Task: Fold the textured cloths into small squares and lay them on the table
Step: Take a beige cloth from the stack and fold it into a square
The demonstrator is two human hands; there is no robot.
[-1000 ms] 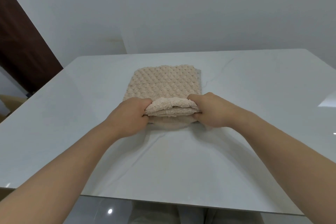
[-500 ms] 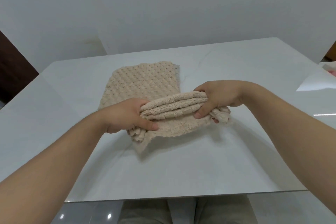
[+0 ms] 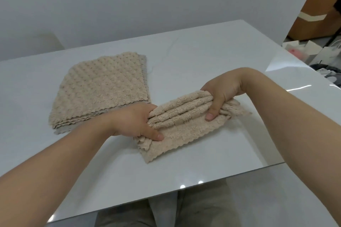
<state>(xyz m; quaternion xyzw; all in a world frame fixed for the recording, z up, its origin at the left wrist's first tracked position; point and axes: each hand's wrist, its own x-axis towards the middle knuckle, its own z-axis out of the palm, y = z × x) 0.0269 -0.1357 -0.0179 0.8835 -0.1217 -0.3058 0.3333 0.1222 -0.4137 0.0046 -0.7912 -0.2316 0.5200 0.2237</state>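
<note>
In the head view, the left hand grips one end of a folded cloth. The right hand clasps the other end, fingers curled over the layers. The cloth sits just right of the stack of flat cloths, and its loose lower edge appears to touch the table. The step probably goes best if both ends are lowered together, the edges are squared, and the layers are then pressed flat. The cloth is beige and fluffy, with a scalloped hem.

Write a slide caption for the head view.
Left hand and right hand grip a folded beige cloth at its ends on the white table, beside a cloth stack.
</note>
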